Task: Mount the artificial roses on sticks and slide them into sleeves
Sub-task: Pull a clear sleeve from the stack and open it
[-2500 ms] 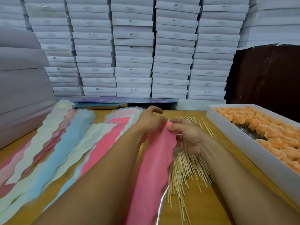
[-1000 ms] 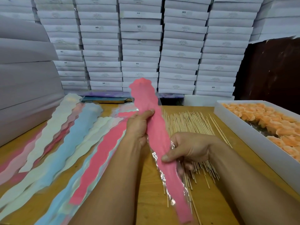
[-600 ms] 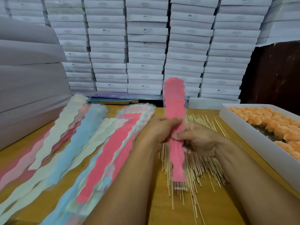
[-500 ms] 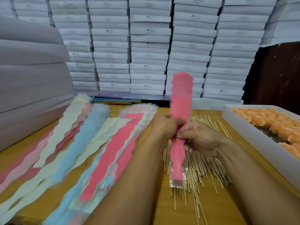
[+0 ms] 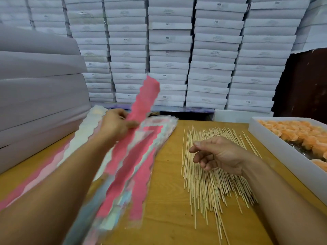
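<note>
Presently the pink sleeve [image 5: 141,110] is pinched in my left hand [image 5: 116,126], thumb over its lower half, its scalloped top tilted up and to the right above the fanned pile of coloured sleeves [image 5: 141,156] on the wooden table [image 5: 166,174]. My right hand [image 5: 219,156] hovers just above the heap of wooden sticks [image 5: 208,183], fingers loosely curled and holding nothing. The peach roses [image 5: 297,137] lie untouched in the white tray [image 5: 276,151] at my right, well apart from the sleeve. Assessment: no rose is yet mounted, and a stick has to be picked first. Risks noted: the sticks are thin and lie crossed, so a careless pinch could lift several or scatter them toward the table edge; the sleeve is limp and held at one point only, so it may fold or slip; its outline is blurred, so I cannot tell whether its mouth is open.
</note>
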`<state>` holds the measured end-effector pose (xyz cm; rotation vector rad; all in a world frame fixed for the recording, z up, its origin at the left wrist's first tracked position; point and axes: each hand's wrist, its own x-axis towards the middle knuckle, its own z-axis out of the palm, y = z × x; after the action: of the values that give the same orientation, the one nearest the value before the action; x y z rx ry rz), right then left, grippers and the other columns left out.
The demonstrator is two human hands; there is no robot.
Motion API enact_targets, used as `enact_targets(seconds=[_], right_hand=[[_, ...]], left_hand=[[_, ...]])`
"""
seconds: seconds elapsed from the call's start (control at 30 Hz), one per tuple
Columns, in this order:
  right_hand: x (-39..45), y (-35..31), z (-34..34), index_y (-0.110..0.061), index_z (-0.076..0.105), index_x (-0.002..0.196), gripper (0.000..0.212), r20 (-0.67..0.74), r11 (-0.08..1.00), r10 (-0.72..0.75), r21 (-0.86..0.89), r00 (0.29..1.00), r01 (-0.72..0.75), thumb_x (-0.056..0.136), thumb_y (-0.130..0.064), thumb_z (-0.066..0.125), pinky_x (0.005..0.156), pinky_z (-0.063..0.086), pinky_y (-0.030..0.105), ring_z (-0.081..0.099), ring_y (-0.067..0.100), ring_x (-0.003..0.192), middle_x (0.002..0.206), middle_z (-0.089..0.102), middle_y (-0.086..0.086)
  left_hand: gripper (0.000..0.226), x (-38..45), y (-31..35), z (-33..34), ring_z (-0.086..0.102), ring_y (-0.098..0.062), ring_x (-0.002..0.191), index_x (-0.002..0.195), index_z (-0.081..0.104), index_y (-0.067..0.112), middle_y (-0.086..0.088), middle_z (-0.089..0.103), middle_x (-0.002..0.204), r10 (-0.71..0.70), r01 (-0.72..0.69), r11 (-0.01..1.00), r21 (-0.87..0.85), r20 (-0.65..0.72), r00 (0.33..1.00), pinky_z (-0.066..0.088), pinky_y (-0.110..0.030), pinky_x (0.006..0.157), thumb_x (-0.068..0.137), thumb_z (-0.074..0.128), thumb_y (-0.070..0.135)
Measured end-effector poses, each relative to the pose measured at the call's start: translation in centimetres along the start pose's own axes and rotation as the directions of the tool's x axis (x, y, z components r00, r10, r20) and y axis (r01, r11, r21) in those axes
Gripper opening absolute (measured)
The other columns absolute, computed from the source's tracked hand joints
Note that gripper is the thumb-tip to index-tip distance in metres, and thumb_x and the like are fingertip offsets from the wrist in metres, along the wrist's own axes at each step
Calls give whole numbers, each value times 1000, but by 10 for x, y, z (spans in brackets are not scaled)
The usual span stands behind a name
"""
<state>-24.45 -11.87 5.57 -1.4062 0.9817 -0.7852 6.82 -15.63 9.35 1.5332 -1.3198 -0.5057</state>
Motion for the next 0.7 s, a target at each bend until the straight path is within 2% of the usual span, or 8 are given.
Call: enact_targets(seconds=[0.1, 0.2, 0.33, 0.43, 0.57, 0.7], right_hand=[[1, 1, -2, 0, 73, 104, 42, -17, 1000, 1, -10, 1000, -2, 79, -35, 73, 51, 55, 26, 66, 22, 63, 84, 72, 18], [2, 2, -2, -1, 73, 103, 41, -25, 1000, 6, -8, 1000, -6, 79, -34, 73, 52, 55, 27, 66, 22, 64, 85, 72, 19], [3, 4, -4, 0, 72, 106, 44, -26, 1000, 11, -22, 1000, -11, 78, -34, 73, 53, 55, 27, 67, 23, 65, 85, 73, 18], [4, 4, -5, 0, 71, 108, 46, -24, 999, 7, -31, 1000, -8, 78, -35, 73, 53, 56, 27, 67, 23, 65, 85, 73, 18], [3, 4, -6, 1, 70, 109, 46, -31, 999, -1, -37, 1000, 0, 80, -34, 72, 53, 56, 27, 67, 22, 64, 85, 72, 19], [2, 2, -9, 1, 71, 108, 44, -44, 999, -4, -37, 999, 2, 80, -33, 72, 52, 56, 27, 67, 23, 64, 86, 73, 19]], left_hand=[[34, 21, -30, -43, 49, -19, 51, 64, 55, 16, -7, 59, 63, -18, 24, 998, 66, -92, 996, 41, -26, 50, 70, 88, 9], [30, 36, -60, -79, 53, -22, 52, 69, 57, 14, -9, 60, 62, -77, 92, 992, 87, -165, 983, 46, -30, 55, 74, 87, 10], [21, 38, -92, -108, 54, -17, 48, 75, 64, 19, 2, 62, 59, -80, 160, 944, 288, -272, 959, 39, -26, 49, 79, 84, 22], [17, 31, -108, -118, 58, -21, 55, 88, 73, 9, -4, 64, 63, -74, 190, 893, 408, -282, 956, 43, -32, 55, 83, 80, 23], [29, 21, -118, -120, 57, -32, 63, 73, 64, 1, -15, 62, 68, -162, 276, 786, 553, -247, 955, 41, -34, 59, 89, 70, 24], [29, 13, -116, -119, 61, -38, 78, 97, 61, -2, -21, 65, 87, -196, 304, 750, 588, -240, 951, 48, -41, 68, 89, 69, 24]])
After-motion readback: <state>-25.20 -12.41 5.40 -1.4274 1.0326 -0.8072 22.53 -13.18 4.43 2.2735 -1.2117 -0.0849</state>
